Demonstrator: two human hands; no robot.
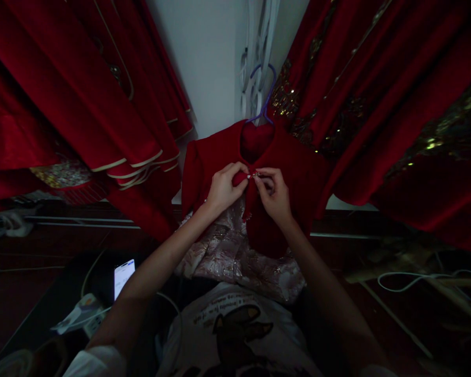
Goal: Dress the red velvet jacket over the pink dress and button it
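Observation:
A red jacket (298, 167) hangs by its shoulders on a purple hanger (267, 102) in front of me. My left hand (228, 184) pinches the jacket's front edge just below the neckline. Facing it, my right hand (272, 192) has its fingertips closed at a small shiny fastener (254, 175) at the same spot. The fingertips of both hands nearly meet, and they partly cover the fastener. Below the jacket, a pale pink, shiny patterned skirt (231, 251) spreads toward my lap.
Red garments with pale trim (133, 120) hang at the left, and red garments with gold sequins (361, 120) at the right. A lit phone (123, 276) and a white power strip (87, 314) lie at lower left. A pale cable (412, 277) loops at right.

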